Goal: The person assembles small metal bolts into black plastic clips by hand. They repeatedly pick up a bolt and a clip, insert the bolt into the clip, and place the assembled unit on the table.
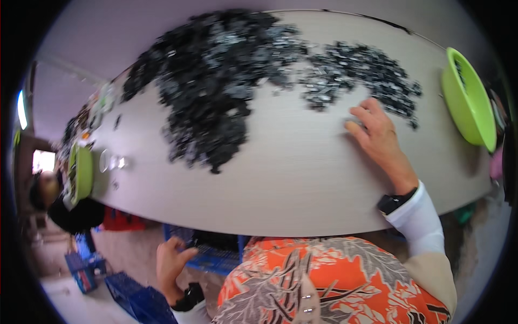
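My right hand is over the table, just short of the near edge of a smaller pile of small dark, shiny flat pieces. Its fingers are bent and the thumb stands apart from them; I see nothing held. A much larger heap of similar black pieces spreads over the table's left and far middle. My left hand hangs off the table's near edge at the lower left. Its fingers are half curled with the thumb apart, and nothing shows in it. The small pieces are too blurred to name more exactly.
A green basin with dark pieces stands at the table's right edge. Another green basin and a clear container are on the left, with a person beside them. Blue crates sit below the table.
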The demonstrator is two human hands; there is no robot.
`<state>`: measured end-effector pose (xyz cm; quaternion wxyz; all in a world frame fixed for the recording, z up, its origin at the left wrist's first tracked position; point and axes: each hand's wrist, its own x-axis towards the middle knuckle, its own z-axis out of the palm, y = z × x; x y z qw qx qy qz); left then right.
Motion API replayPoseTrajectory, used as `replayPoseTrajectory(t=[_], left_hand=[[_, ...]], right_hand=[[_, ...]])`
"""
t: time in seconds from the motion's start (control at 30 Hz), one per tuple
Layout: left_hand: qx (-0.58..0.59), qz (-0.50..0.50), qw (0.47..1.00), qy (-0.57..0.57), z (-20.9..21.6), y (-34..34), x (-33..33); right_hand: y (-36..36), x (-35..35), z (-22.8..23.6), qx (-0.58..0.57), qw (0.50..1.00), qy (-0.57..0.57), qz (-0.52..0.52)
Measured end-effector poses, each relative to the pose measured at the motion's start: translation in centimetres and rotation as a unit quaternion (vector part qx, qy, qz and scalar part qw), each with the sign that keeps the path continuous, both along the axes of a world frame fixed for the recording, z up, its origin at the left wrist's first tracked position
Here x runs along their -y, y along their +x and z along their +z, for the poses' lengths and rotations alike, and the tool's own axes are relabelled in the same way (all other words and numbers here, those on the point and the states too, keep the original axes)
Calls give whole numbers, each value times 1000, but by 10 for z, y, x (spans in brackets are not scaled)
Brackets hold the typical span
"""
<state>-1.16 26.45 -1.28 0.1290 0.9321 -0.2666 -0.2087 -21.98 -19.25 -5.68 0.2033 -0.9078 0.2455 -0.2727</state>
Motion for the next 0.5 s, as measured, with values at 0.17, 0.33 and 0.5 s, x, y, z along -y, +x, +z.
replayPoseTrajectory(t=[0.17, 0.33, 0.5], left_hand=[[-44, 49, 964, -256, 18, 5, 90], [163, -110, 950, -243, -6, 24, 174], [151, -211, 952, -163, -12, 19, 225]], right_hand=[[21, -3, -7, -49, 995, -75, 45], [19, -11, 6, -32, 996, -19, 85], [6, -4, 9, -60, 994, 21, 93]])
